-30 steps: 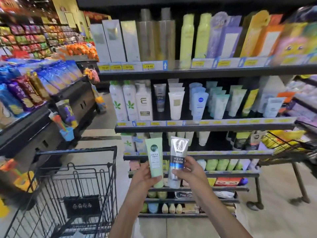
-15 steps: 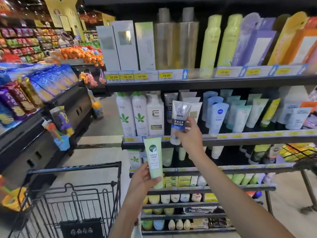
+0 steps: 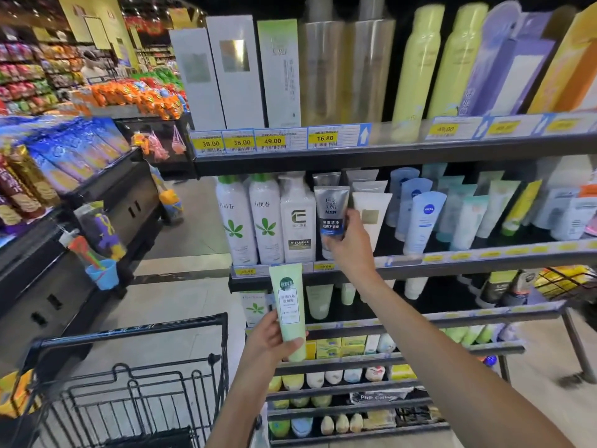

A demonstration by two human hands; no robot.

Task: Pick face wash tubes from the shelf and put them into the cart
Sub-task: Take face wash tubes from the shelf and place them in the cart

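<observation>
Though crowded at the shelf edge [image 3: 420, 263] — cart [image 3: 135, 331] open below.

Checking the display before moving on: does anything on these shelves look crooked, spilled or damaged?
Nothing spilled or damaged. The right hand holds the grey men's tube at the middle shelf; the left hand holds a green tube.

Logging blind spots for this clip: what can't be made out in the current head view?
- Cart contents: basket cut off by the bottom edge.
- Right hand grip on the grey MEN tube: fingers wrap it, but whether it rests on the shelf is hidden by the hand.
- Green tube in the left hand: label print too small.
- Right-side price tags: blurred.
</observation>
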